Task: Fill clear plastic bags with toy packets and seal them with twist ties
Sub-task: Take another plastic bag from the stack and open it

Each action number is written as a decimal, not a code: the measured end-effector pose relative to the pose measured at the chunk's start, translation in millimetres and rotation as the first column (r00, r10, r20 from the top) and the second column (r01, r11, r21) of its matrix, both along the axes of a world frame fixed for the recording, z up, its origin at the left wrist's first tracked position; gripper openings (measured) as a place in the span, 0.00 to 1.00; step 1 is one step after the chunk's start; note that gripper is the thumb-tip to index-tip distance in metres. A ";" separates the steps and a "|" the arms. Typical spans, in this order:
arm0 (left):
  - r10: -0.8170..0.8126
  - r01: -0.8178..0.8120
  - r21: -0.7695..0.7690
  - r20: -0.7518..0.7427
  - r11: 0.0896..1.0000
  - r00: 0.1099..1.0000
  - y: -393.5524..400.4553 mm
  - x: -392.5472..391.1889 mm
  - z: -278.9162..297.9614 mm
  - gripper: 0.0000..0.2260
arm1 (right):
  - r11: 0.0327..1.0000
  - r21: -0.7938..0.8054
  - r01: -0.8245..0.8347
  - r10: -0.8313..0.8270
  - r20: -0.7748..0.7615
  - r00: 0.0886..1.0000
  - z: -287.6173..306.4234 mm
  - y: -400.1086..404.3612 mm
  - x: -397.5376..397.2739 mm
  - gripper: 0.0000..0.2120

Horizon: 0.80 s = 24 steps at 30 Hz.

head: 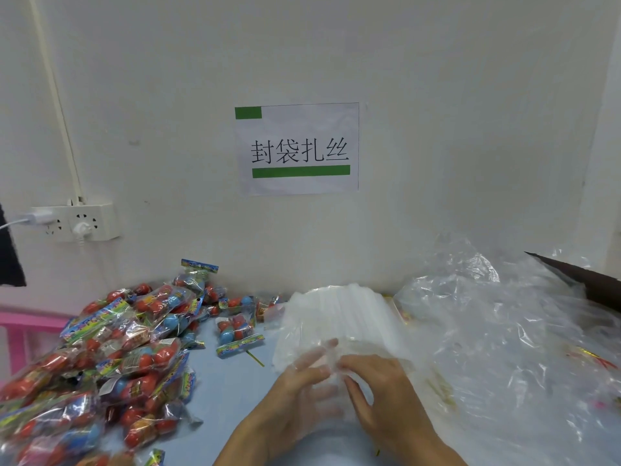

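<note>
A stack of clear plastic bags (339, 317) lies on the light blue table in front of me. My left hand (295, 395) has its fingers inside or under the mouth of the top bag, seen through the film. My right hand (379, 395) pinches the bag's near edge beside the left hand. A big heap of toy packets (111, 358) with red and blue balls covers the table's left side. One packet (237, 331) lies apart, close to the bag stack. A thin green twist tie (254, 358) lies on the table by that packet.
A large crumpled clear plastic sheet (504, 331) fills the right side, with some coloured packets under it. A dark flap (584, 277) juts in at the right. A wall socket (80, 222) with plugs and a paper sign (297, 148) hang on the wall. A pink stool (20, 326) stands at left.
</note>
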<state>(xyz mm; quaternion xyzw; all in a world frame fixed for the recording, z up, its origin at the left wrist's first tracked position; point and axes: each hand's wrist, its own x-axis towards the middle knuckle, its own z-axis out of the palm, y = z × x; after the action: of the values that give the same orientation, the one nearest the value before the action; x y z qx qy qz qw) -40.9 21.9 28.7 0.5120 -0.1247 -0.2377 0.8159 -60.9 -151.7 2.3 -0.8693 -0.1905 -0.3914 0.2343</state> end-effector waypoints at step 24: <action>0.102 -0.676 0.275 0.881 0.683 0.461 9.8 21.3 -25.8 0.30 | 0.962 0.224 -0.154 0.238 -0.419 0.876 13.1 26.4 14.8 0.16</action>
<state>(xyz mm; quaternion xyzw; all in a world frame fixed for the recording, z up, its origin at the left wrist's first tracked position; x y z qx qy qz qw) -19.6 31.7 3.0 0.8025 -0.2726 0.2058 0.4892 -46.1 -125.2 15.4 -0.8860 -0.1827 -0.1736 0.3892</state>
